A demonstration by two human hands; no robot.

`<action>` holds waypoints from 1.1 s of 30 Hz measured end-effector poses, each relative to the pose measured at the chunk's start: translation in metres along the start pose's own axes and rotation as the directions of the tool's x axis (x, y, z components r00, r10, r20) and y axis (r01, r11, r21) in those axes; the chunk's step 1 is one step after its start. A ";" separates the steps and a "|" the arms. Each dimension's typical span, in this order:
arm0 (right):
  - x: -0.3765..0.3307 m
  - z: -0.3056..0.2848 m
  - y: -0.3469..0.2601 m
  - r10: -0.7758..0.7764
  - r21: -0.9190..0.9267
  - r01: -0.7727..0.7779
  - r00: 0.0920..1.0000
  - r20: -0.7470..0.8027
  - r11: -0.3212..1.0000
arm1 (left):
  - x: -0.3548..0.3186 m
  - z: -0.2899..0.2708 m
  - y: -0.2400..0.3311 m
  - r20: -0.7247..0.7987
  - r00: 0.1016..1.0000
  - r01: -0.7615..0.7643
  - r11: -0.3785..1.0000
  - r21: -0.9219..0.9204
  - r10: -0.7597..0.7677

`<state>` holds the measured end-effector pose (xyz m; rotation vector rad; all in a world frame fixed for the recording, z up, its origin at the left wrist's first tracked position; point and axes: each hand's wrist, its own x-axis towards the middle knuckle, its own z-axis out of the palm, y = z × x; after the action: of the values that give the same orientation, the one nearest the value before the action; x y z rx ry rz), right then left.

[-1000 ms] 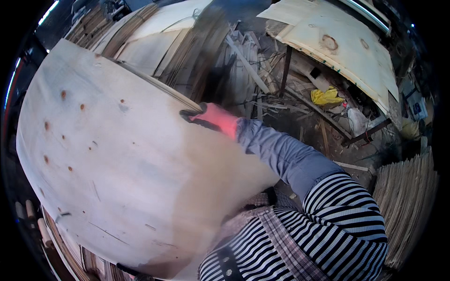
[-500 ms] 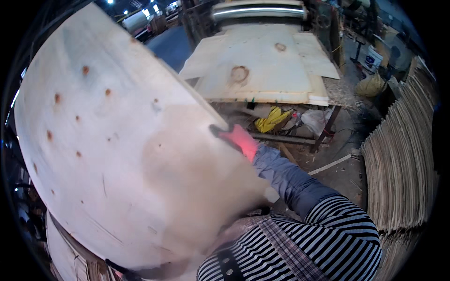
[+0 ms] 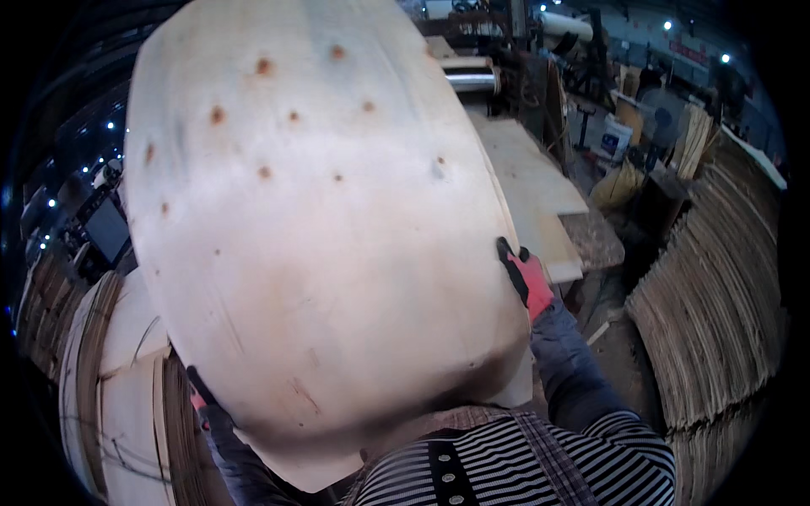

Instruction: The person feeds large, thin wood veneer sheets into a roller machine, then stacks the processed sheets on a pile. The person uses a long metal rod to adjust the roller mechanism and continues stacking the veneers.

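A large, pale wood veneer sheet (image 3: pixel 337 244) with brown knots fills the middle of the view, bowed and lifted in front of my body. My right hand (image 3: pixel 526 278), in a red and black glove, grips its right edge with the thumb over the face. At the lower left edge my left hand (image 3: pixel 198 390), gloved alike, holds the same sheet; most of its fingers are hidden behind the wood. The sheet's near end curves down close to my striped top.
More veneer sheets (image 3: pixel 540 198) lie on a stand behind, by a metal roller (image 3: pixel 471 78). Tall veneer stacks rise at right (image 3: pixel 709 312) and at left (image 3: pixel 135 405). A white bucket (image 3: pixel 615 137) and a yellowish sack (image 3: pixel 618 185) stand at the back right.
The veneer sheet has swung to the right and stands more upright in view. My right hand has moved right with it, and my left hand now shows more clearly. The view has turned left.
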<state>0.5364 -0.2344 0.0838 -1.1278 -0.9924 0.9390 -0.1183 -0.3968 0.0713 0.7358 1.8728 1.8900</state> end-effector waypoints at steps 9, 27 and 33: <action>0.237 0.021 -0.035 0.046 -0.327 -0.142 0.957 -0.286 0.934 | 0.238 0.349 0.005 0.282 0.909 -0.403 0.814 0.419 0.305; 0.073 0.136 0.090 0.263 -0.938 0.327 0.901 0.345 0.111 | 0.134 0.290 -0.135 0.614 0.762 -0.338 0.683 0.648 -0.206; 0.074 0.144 0.079 0.211 -0.936 0.351 0.912 0.350 0.035 | 0.138 0.301 -0.091 0.685 0.722 -0.376 0.774 0.509 -0.100</action>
<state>0.4127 -0.1113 0.0368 -2.0785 -2.2761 0.1564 -0.0540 -0.0700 -0.0124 1.5831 1.9097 0.7715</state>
